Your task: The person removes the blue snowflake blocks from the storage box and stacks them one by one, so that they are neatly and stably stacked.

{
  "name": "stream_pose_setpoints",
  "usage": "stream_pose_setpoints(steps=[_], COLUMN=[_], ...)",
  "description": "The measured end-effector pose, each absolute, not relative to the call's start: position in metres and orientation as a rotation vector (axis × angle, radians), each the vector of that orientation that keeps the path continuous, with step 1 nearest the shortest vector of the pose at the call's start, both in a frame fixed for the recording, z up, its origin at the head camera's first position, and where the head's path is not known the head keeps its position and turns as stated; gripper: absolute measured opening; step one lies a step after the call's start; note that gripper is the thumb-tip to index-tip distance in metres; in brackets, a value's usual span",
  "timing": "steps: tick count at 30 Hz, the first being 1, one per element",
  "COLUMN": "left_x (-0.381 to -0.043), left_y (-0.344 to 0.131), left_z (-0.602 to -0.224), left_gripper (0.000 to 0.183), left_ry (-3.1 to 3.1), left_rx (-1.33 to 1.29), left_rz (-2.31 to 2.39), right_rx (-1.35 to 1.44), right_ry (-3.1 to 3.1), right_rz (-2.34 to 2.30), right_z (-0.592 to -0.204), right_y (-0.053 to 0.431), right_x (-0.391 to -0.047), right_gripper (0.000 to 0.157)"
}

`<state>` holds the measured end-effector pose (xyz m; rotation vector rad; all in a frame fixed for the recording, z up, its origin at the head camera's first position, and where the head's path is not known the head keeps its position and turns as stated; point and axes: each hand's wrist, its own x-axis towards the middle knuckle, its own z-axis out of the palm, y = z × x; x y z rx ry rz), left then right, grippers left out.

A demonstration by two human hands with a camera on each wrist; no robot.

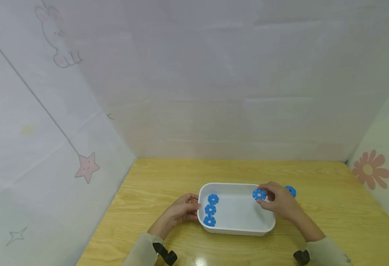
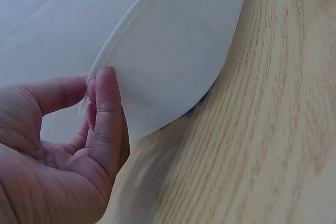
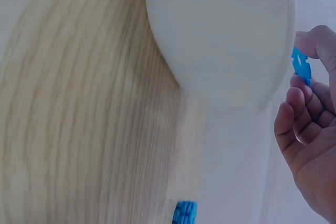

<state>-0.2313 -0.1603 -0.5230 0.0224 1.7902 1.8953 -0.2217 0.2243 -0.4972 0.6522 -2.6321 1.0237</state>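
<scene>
My L hand (image 1: 182, 210) grips white tray (image 1: 237, 212) at left rim; my R hand (image 1: 280, 200) pinches a blue snowflake disc (image 1: 258, 194) over far R corner (3 blue discs (image 1: 209, 210) inside, left; disc stack (image 3: 185, 213) outside, right).

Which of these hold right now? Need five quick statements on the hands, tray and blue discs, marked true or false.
1. The right hand pinches a blue snowflake disc. True.
2. The left hand grips the left end of the white tray. True.
3. Five discs lie inside the tray. False: three discs lie there, lined up near its left end.
4. Every disc in view is in the tray or in a hand. False: stacked discs sit on the table, right of the tray.
5. The tray stands with its opening upward. True.
</scene>
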Motion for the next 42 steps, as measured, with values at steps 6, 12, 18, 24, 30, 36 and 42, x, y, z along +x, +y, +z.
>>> stream_pose_setpoints(steps=[6, 12, 18, 24, 30, 36, 42], left_x=[-0.231, -0.230, -0.229, -0.229, -0.230, -0.230, -0.230], left_y=[-0.160, -0.159, -0.159, -0.159, -0.160, -0.159, -0.159], left_z=[-0.521, -0.520, -0.520, -0.522, -0.524, -0.525, -0.524], left_gripper=[0.043, 0.044, 0.044, 0.044, 0.042, 0.041, 0.041], left_ry=[1.782, 1.791, 1.791, 1.794, 1.804, 1.802, 1.799], left_rx=[0.022, 0.019, 0.028, 0.034, 0.022, 0.015, 0.018], left_rz=[1.888, 1.889, 1.898, 1.898, 1.895, 1.904, 1.904], right_rx=[0.548, 0.478, 0.375, 0.291, 0.240, 0.168, 0.157], right_ry=[-2.643, -2.650, -2.666, -2.696, -2.731, -2.786, -2.819], right_rz=[1.056, 1.029, 1.008, 1.024, 1.028, 1.055, 1.077], right_z=[-0.496, -0.506, -0.517, -0.518, -0.519, -0.523, -0.531], right_y=[0.246, 0.267, 0.288, 0.302, 0.314, 0.323, 0.332], right_x=[-0.222, -0.226, -0.231, -0.236, -0.241, -0.245, -0.250], right_gripper=[0.036, 0.039, 0.042, 0.046, 0.050, 0.055, 0.057])
